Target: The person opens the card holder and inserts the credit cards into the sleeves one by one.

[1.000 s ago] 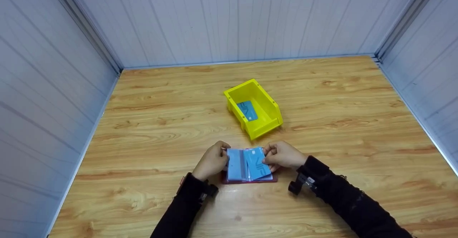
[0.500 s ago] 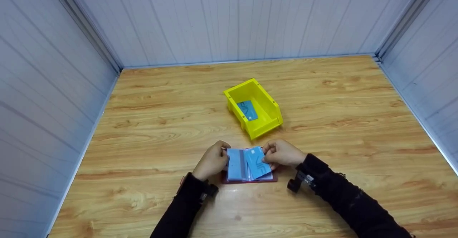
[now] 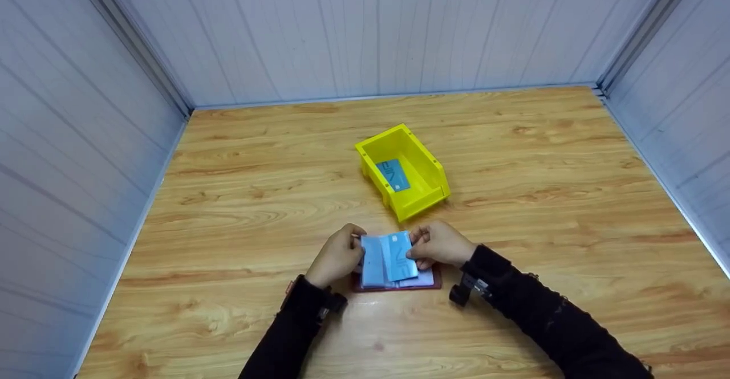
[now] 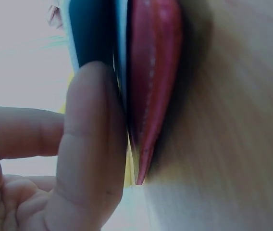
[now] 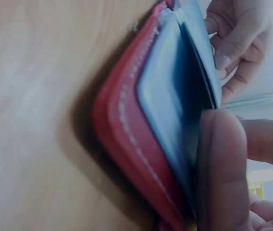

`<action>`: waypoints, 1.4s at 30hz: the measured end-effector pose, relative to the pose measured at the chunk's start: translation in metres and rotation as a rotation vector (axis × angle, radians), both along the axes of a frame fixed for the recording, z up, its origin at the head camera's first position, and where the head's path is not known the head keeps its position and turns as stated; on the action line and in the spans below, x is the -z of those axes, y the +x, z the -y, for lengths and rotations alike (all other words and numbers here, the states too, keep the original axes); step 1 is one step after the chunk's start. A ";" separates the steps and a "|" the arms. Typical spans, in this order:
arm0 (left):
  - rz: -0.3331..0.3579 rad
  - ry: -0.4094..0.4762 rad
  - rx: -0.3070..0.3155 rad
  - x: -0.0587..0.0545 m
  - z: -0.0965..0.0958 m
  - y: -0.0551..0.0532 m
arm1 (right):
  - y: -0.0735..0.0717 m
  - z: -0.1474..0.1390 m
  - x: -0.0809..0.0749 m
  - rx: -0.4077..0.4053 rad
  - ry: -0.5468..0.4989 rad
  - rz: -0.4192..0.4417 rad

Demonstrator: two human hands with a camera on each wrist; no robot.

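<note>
A small red-covered card holder (image 3: 436, 282) lies spread on the table, its clear bluish sleeves (image 3: 372, 262) turned up. The left hand (image 3: 337, 255) pinches the left-side sleeves at their outer edge; in the left wrist view its thumb (image 4: 91, 139) lies close to the red cover (image 4: 151, 82). Over the right half, the right hand (image 3: 443, 244) pinches a blue card (image 3: 402, 255) with dark lettering by its right edge. The card stands slightly tilted near the fold. How far it sits inside a sleeve cannot be told. The right thumb (image 5: 223, 163) hides part of the sleeves.
Just beyond the hands stands a yellow bin (image 3: 425, 165), angled on the wooden table (image 3: 256, 196). Another blue card (image 3: 393, 175) lies inside it. Pale panel walls (image 3: 365, 31) border the table at the back and both sides.
The right hand has shifted left with the blue card, which now lies nearer the fold and straighter, uncovering more of the right half. The left hand has stayed nearly still.
</note>
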State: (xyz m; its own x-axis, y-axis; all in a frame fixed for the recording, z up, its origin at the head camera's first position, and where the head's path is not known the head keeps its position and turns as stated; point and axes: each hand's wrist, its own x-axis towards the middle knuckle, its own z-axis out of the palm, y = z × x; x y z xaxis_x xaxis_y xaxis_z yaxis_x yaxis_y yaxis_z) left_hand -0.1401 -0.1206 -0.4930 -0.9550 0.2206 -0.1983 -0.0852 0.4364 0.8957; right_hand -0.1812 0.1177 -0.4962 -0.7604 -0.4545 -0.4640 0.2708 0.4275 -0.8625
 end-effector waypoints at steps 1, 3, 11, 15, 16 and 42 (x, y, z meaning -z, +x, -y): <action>0.003 0.007 -0.003 0.000 0.000 0.000 | 0.000 0.002 0.000 0.004 -0.003 0.000; 0.002 0.013 -0.008 0.000 0.000 0.000 | 0.001 0.004 0.001 0.012 -0.017 0.006; -0.007 0.029 -0.014 0.001 0.000 0.000 | 0.002 0.010 0.003 0.025 -0.123 0.061; -0.004 0.030 -0.018 0.001 -0.001 0.000 | 0.003 0.012 0.004 0.027 -0.129 0.053; -0.002 0.032 -0.018 0.001 -0.002 0.000 | 0.004 0.013 0.005 0.027 -0.128 0.048; -0.025 0.022 -0.026 0.000 -0.007 0.001 | 0.004 0.023 0.006 0.033 -0.109 0.036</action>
